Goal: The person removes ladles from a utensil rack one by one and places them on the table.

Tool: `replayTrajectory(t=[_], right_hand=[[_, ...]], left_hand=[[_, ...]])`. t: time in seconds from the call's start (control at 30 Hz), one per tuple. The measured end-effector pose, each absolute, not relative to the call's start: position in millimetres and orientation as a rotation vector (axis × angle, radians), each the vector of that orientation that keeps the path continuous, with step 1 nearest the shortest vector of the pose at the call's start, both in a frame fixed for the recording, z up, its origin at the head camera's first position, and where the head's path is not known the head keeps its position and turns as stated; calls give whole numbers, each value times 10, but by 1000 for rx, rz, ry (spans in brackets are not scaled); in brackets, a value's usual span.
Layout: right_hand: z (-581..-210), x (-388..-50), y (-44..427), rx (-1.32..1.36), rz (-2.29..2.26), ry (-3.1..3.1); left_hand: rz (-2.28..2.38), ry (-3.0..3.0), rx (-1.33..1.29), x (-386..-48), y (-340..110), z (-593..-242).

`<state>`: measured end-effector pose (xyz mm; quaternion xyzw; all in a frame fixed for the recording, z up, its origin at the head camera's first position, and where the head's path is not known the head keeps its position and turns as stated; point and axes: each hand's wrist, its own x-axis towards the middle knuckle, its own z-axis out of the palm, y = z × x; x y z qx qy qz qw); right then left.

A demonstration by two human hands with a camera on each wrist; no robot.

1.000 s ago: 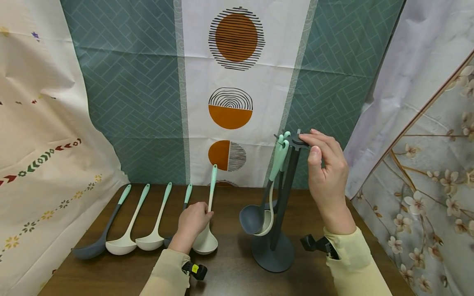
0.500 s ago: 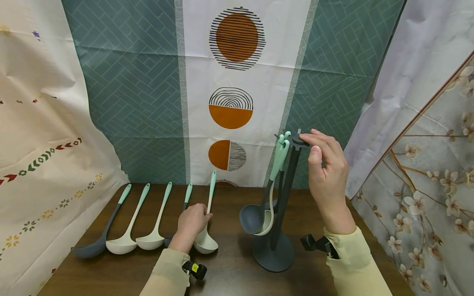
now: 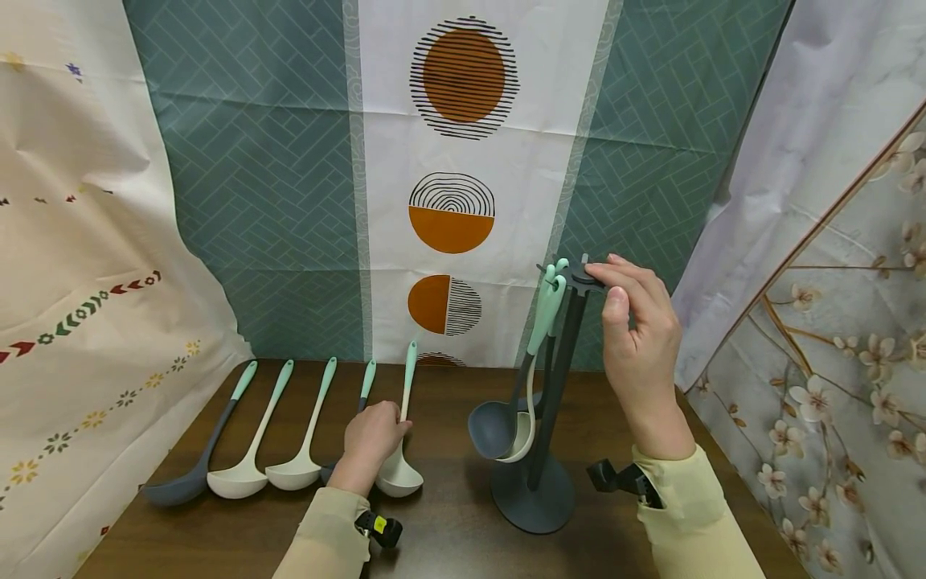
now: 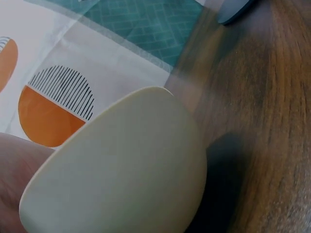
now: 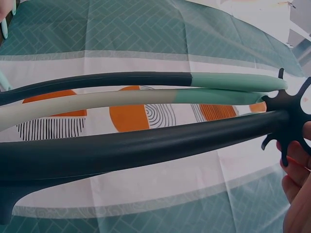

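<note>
In the head view my left hand (image 3: pixel 374 438) grips a cream ladle (image 3: pixel 400 474) by its shaft, mint handle end pointing up and away. Its bowl (image 4: pixel 121 170) fills much of the left wrist view, a dark shadow beside it; whether it touches the table cannot be told. My right hand (image 3: pixel 640 338) rests nearly straight fingers on the hooked top of a dark grey utensil stand (image 3: pixel 560 378), thumb apart from them. From that top hang a grey ladle (image 3: pixel 493 430) and a cream ladle (image 3: pixel 522 438), with another dark utensil partly hidden behind.
On the brown table (image 3: pixel 456 539), left of my left hand, lie a grey ladle (image 3: pixel 181 486), two cream ladles (image 3: pixel 239 480) and a grey ladle (image 3: pixel 365 390) mostly hidden by the hand. Patterned cloths (image 3: pixel 253 161) enclose the back and sides.
The cream ladle in my left hand has tipped: its handle end has sunk and swung slightly left, the hand shifting a little with it. My right hand and the stand have stayed put.
</note>
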<state>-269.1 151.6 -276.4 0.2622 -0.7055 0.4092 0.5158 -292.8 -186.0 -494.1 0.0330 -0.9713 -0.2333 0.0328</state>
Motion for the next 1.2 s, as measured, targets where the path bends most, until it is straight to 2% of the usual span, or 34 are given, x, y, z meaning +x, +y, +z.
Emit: replayTrajectory(t=[1.2], right_hand=[[-2773, -2686, 1513, 616, 988, -1704]], left_hand=[[-622, -3069, 140, -2862, -1869, -4927]])
